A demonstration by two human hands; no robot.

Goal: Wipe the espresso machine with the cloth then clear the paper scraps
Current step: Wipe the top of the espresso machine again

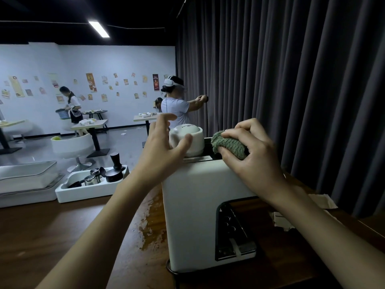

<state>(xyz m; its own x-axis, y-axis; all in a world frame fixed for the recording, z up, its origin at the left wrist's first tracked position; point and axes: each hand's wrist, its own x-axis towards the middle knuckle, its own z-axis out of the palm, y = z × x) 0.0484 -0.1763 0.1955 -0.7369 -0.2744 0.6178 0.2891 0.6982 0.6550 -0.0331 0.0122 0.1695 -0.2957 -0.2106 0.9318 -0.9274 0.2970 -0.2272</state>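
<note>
A white espresso machine (pixel 193 215) stands on the brown wooden counter in front of me. An upturned white cup (pixel 190 135) sits on its top. My left hand (pixel 162 147) is spread around the cup, thumb against its front, fingers reaching past its left side. My right hand (pixel 250 149) grips a bunched green cloth (pixel 229 143) and holds it on the machine's top at the right of the cup. White paper scraps (pixel 285 219) lie on the counter to the right of the machine, partly hidden by my right forearm.
A wet brownish spill (pixel 152 217) marks the counter left of the machine. A white tray (pixel 83 189) with a tamper, metal jugs and a portafilter stands at the left, beside a larger white box (pixel 25 180). A dark curtain hangs behind. People stand among tables in the background.
</note>
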